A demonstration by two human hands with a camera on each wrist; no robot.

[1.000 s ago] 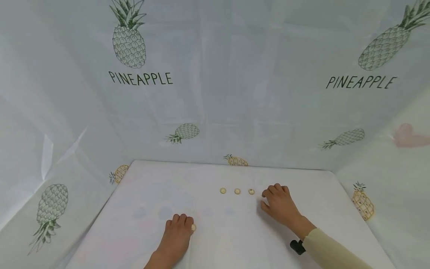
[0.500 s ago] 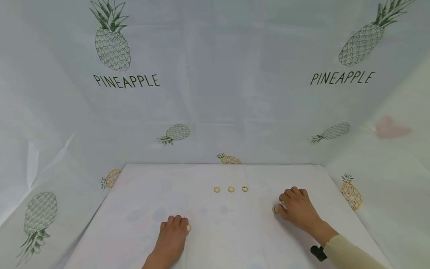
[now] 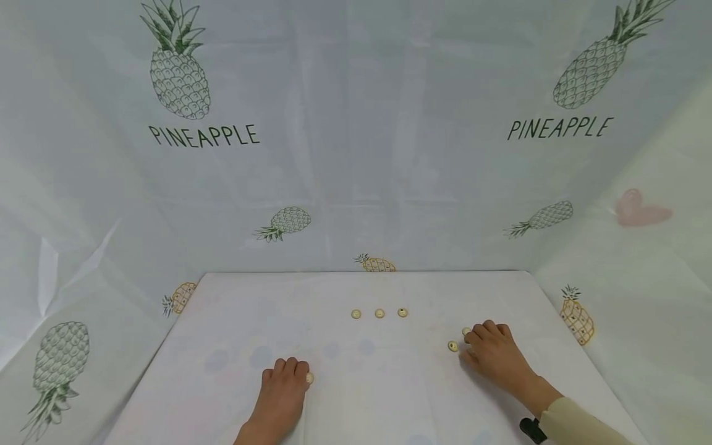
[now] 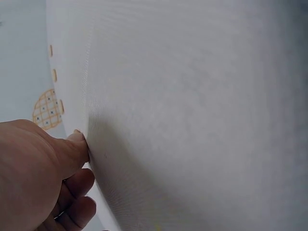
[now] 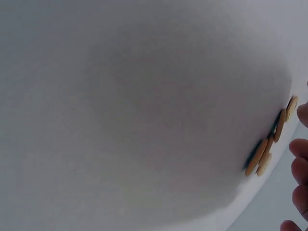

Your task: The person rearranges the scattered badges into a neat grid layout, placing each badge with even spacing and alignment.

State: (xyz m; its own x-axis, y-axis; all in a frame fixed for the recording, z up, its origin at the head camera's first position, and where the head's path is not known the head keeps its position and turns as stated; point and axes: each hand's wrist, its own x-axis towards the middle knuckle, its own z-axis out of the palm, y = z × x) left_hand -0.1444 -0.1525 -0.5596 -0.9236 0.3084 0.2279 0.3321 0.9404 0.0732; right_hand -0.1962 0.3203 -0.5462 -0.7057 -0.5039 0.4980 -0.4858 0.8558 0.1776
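Note:
Near the front centre of the white table, my left hand [image 3: 280,392] pinches a small round wooden disc [image 3: 309,377] at the thumb side. In the left wrist view, the thumb [image 4: 74,149] meets the white surface, with the other fingers curled. My right hand [image 3: 495,353] is at the right, low over the table, fingers bent and thumb apart from them. One pale disc [image 3: 466,332] lies at its fingertips; another disc [image 3: 453,346] with a dark mark lies just left of them. The right wrist view shows several wooden discs [image 5: 279,130] clustered beside the fingers.
Three similar discs stand in a spaced row toward the back of the table: left disc [image 3: 356,314], middle disc [image 3: 379,313] and right disc [image 3: 403,313]. A pineapple-printed cloth [image 3: 378,154] hangs behind and beside the white table [image 3: 250,296].
The right hand has moved right, away from the row, and slightly nearer; two discs now show beside its fingers. The left hand stays with its disc. The head view has shifted slightly.

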